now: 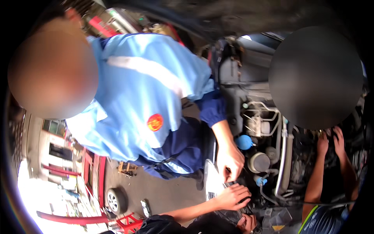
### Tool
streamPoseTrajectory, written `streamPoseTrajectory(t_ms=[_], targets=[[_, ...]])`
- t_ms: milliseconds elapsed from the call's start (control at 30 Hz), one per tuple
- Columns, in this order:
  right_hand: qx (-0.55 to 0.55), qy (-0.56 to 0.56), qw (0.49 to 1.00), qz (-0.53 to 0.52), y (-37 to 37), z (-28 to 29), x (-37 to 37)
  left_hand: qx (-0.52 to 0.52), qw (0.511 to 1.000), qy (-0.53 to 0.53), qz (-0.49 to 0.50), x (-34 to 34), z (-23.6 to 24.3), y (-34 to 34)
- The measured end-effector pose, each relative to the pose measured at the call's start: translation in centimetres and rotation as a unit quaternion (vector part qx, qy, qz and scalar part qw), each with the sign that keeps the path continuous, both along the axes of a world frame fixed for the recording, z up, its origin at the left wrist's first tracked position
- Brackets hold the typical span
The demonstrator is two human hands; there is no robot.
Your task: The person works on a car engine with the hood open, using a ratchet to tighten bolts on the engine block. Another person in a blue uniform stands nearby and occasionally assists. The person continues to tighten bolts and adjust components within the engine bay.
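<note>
My left hand (233, 197) comes in from the lower left with a black sleeve behind it. Its fingers are curled together over a dark part at the front corner of the engine bay, and what lies under them is hidden. Just below it, by the lower edge, my right hand (248, 223) is closed on something dark that I cannot make out. A co-worker's hand (230, 162) in a dark blue cuff reaches down close above my left hand, fingers bent. Beside these hands lies the pale headlight (211, 179).
An engine bay (269, 128) with a blue cap (244, 142), a round reservoir (259, 162) and pipes fills the right. Another person's two hands (330, 141) work there. A co-worker in a light blue vest (144, 85) leans in. A wheel (116, 201) and red stand (129, 223) are lower left.
</note>
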State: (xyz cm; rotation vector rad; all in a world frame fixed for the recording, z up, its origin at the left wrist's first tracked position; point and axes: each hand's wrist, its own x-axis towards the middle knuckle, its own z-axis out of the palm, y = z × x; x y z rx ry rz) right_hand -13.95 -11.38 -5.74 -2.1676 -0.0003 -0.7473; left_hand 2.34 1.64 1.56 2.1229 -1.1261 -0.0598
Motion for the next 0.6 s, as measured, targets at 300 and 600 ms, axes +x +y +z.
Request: streamPoseTrajectory(t_ms=[300,600], targets=[[-0.017,0.009,0.999,0.027,-0.4,0.4,-0.5,-0.029,0.999,0.0,0.022,-2.9,-1.2,0.6],[-0.014,0.039,0.998,-0.041,1.4,1.2,-1.4,-0.034,0.999,0.018,0.008,-2.3,-1.4,0.4]])
